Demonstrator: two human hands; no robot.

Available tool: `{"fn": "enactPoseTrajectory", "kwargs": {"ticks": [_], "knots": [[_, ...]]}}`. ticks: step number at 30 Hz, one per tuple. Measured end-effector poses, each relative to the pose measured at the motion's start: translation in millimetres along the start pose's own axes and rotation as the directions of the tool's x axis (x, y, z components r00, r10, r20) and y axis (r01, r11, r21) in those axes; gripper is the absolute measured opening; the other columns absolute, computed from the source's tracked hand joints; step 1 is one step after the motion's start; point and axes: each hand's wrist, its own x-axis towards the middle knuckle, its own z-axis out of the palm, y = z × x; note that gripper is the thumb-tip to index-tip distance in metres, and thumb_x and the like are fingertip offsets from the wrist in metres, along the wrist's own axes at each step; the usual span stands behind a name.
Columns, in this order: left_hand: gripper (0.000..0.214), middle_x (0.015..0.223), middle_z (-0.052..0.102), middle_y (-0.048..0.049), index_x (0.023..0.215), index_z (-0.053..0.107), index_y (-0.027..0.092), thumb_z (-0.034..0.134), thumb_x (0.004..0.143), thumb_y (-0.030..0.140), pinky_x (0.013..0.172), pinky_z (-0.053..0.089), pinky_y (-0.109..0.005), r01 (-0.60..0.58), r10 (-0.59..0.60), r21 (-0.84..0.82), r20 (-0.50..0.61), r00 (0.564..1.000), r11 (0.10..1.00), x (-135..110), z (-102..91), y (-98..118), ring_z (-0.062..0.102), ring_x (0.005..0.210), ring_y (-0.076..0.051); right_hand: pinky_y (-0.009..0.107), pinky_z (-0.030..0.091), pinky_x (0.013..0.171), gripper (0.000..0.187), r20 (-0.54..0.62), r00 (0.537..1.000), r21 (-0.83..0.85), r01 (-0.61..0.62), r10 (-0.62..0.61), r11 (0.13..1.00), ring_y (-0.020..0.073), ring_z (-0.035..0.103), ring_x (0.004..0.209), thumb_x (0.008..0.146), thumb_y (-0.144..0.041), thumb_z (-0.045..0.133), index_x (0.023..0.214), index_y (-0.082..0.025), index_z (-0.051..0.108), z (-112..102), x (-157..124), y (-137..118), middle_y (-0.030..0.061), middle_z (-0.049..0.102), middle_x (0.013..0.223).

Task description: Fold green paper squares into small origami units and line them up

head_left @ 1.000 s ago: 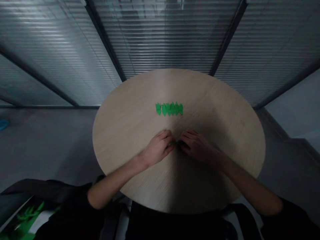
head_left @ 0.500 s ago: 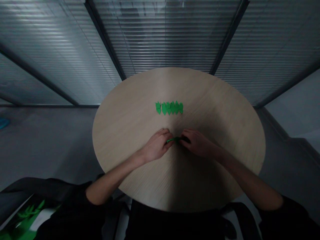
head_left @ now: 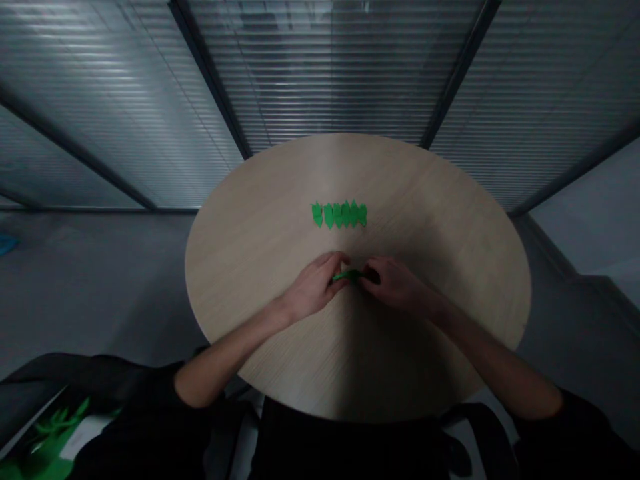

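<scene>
Slatted grey blinds (head_left: 330, 67) behind dark-framed glass panels fill the top of my feed, and a grey floor (head_left: 95, 307) spreads out below them. A round, pale wooden table (head_left: 440, 233) takes up the centre. On it, a tight row of about 6 folded bright-green paper shapes (head_left: 339, 215) lies side by side, just beyond the person's hands but not touching them.

A narrow green paper piece (head_left: 351, 275) sits between the 2 hands, held up near the table's middle. The left hand (head_left: 314, 287) has its fingers (head_left: 335, 261) curled narrowly around the piece's left end. The right hand (head_left: 394, 283) pinches the other end, its fingertips (head_left: 371, 273) partly hiding the paper.

Dark sleeves (head_left: 560, 427) cover the forearms only up to the elbows. At lower left, a dark bag (head_left: 100, 380) lies beside a green-and-white printed sheet (head_left: 55, 433), and a small blue object (head_left: 7, 245) sits at the far left edge of the floor.
</scene>
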Motion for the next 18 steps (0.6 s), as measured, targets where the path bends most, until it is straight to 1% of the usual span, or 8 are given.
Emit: {"fn": "enactPoseTrajectory", "kwargs": {"ticks": [2,4,7,9,11,12,15,18], "knots": [[0.024,0.115,0.064,-0.0134,0.125,0.062,0.016,0.058,0.102,0.023,0.091,0.057,-0.042,-0.086,0.088,0.039,-0.030,0.996,0.995,-1,-0.1,-1,0.063,0.103,-0.026,0.033,0.043,0.075,0.012,-0.016,0.999,0.052,-0.028,0.029,0.998,0.0211,0.062,0.080,0.093,-0.026,0.069,0.086,-0.018,0.066,1,-1,0,0.0068,0.070,0.087],[0.023,0.119,0.064,-0.0149,0.120,0.068,0.016,0.052,0.106,0.025,0.096,0.056,-0.045,-0.199,0.200,0.102,-0.006,0.980,0.975,-1,0.0,-3,0.062,0.110,-0.028,0.032,0.046,0.077,0.010,-0.036,0.998,0.129,-0.054,0.059,0.990,0.0215,0.065,0.083,0.092,-0.024,0.071,0.098,-0.017,0.068,2,-2,0,0.0072,0.072,0.093],[0.028,0.113,0.068,-0.0139,0.117,0.072,0.016,0.049,0.109,0.030,0.096,0.056,-0.046,-0.306,0.300,0.133,0.065,0.952,0.943,0,-0.2,-7,0.063,0.107,-0.029,0.032,0.049,0.078,0.029,-0.074,0.995,0.228,-0.052,0.071,0.972,0.0210,0.067,0.085,0.089,-0.020,0.073,0.117,-0.018,0.065,3,-3,1,0.0066,0.073,0.098],[0.032,0.111,0.069,-0.0136,0.117,0.072,0.016,0.047,0.110,0.034,0.094,0.057,-0.044,-0.326,0.318,0.130,0.080,0.945,0.936,1,-0.8,-9,0.064,0.105,-0.028,0.033,0.051,0.083,0.025,-0.095,0.995,0.224,0.005,0.016,0.975,0.0211,0.068,0.090,0.090,-0.016,0.071,0.114,-0.018,0.065,2,-4,2,0.0071,0.072,0.102],[0.037,0.109,0.069,-0.0139,0.117,0.073,0.015,0.043,0.111,0.034,0.095,0.058,-0.043,-0.341,0.332,0.142,0.083,0.940,0.929,2,-1.5,-11,0.065,0.104,-0.027,0.035,0.052,0.089,0.013,-0.091,0.994,0.176,0.082,-0.066,0.981,0.0219,0.067,0.095,0.093,-0.013,0.067,0.104,-0.018,0.068,1,-4,4,0.0081,0.071,0.104],[0.038,0.109,0.069,-0.0143,0.116,0.074,0.014,0.042,0.112,0.034,0.096,0.058,-0.044,-0.351,0.341,0.154,0.088,0.936,0.924,2,-1.7,-12,0.066,0.105,-0.027,0.037,0.052,0.091,0.010,-0.083,0.991,0.152,0.118,-0.106,0.981,0.0224,0.067,0.097,0.094,-0.012,0.065,0.100,-0.018,0.069,0,-5,4,0.0088,0.070,0.104],[0.037,0.111,0.069,-0.0142,0.117,0.074,0.014,0.043,0.111,0.034,0.098,0.058,-0.044,-0.355,0.341,0.185,0.103,0.934,0.916,1,-1.8,-15,0.066,0.106,-0.027,0.039,0.053,0.095,0.010,-0.074,0.978,0.110,0.201,-0.193,0.973,0.0240,0.066,0.102,0.096,-0.013,0.064,0.102,-0.018,0.071,-2,-7,5,0.0106,0.069,0.108],[0.034,0.109,0.070,-0.0133,0.114,0.074,0.015,0.045,0.111,0.033,0.094,0.059,-0.041,-0.315,0.306,0.165,0.075,0.949,0.935,1,-1.5,-15,0.067,0.104,-0.025,0.040,0.053,0.096,0.010,-0.102,0.969,0.068,0.231,-0.224,0.971,0.0249,0.066,0.104,0.094,-0.016,0.069,0.103,-0.019,0.072,-2,-9,4,0.0106,0.069,0.109]]}}
